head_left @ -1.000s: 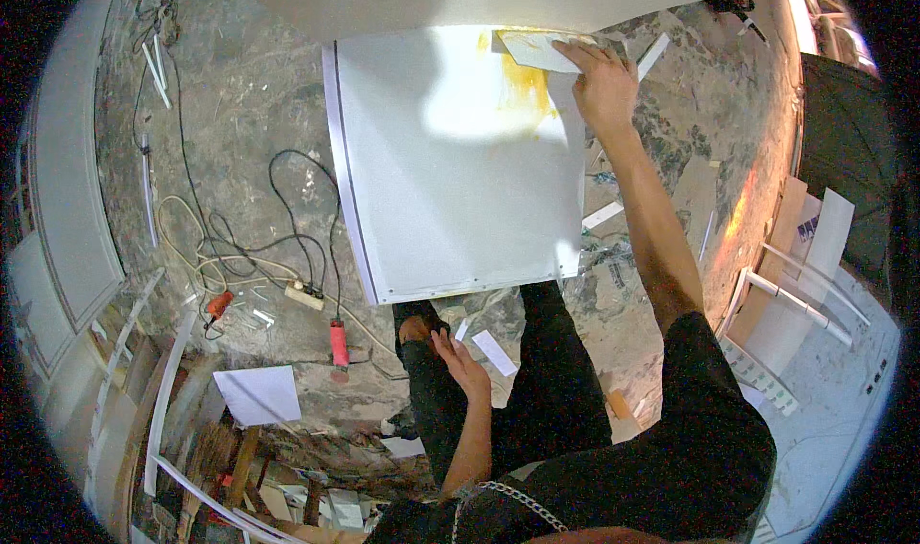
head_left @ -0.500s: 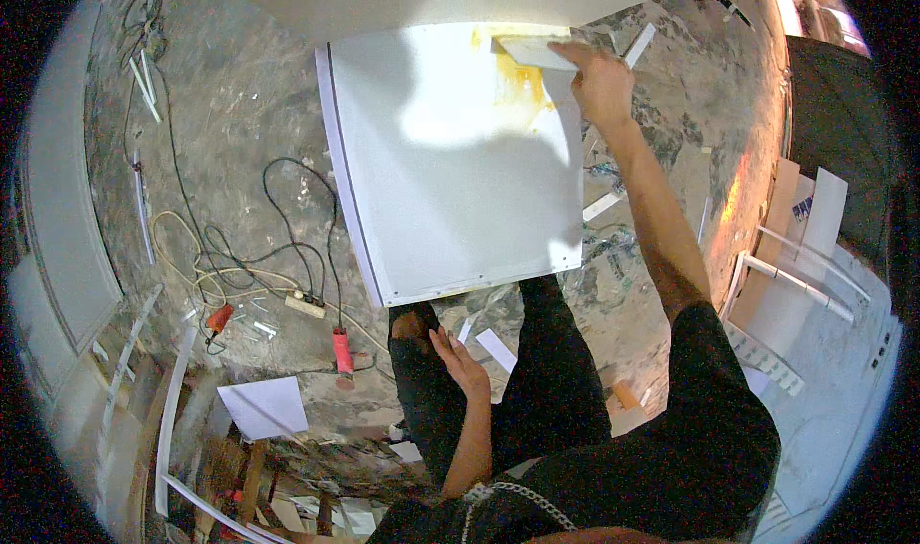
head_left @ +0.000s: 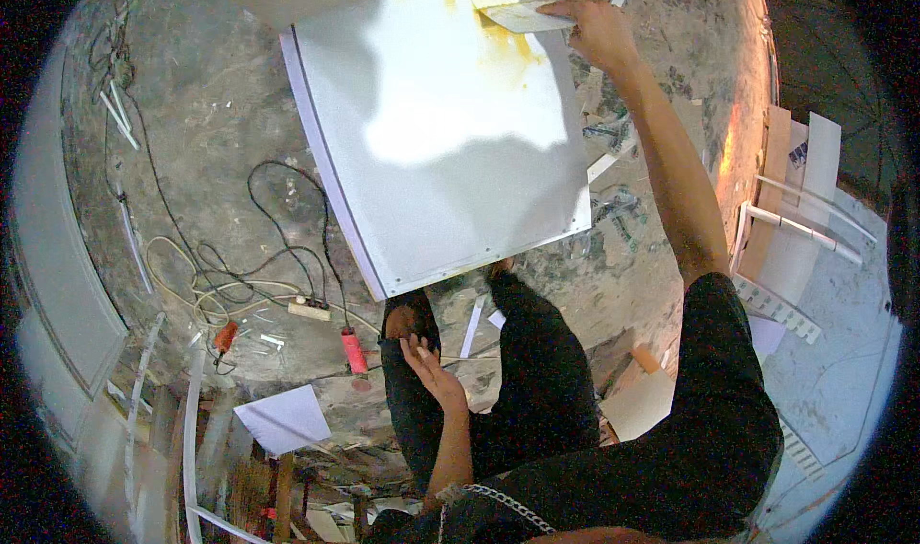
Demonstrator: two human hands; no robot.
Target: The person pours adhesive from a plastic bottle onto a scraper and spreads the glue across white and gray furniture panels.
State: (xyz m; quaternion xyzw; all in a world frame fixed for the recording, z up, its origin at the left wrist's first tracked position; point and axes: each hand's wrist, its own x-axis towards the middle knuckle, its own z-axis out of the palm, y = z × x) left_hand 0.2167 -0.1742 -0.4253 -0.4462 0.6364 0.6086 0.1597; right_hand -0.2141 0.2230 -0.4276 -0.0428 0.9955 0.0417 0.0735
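A large white panel (head_left: 431, 161) lies flat in front of me, with a yellow glue smear (head_left: 513, 41) near its far edge. My right hand (head_left: 596, 28) reaches out over that far edge and grips a flat pale spreader card (head_left: 522, 15) pressed on the smear. My left hand (head_left: 428, 370) hangs low by my thigh, fingers apart and holding nothing. My legs in dark trousers stand just below the panel's near edge.
Cables (head_left: 259, 256) and a white power strip (head_left: 310, 309) lie on the dirty floor at left, with a red-handled tool (head_left: 354, 350) and an orange tool (head_left: 225, 336). White strips and board offcuts (head_left: 795, 228) are stacked at right. A white sheet (head_left: 283, 417) lies lower left.
My right hand has shifted the spreader card a little across the yellow smear at the panel's far edge. The view has tilted slightly; my left hand stays by my thigh.
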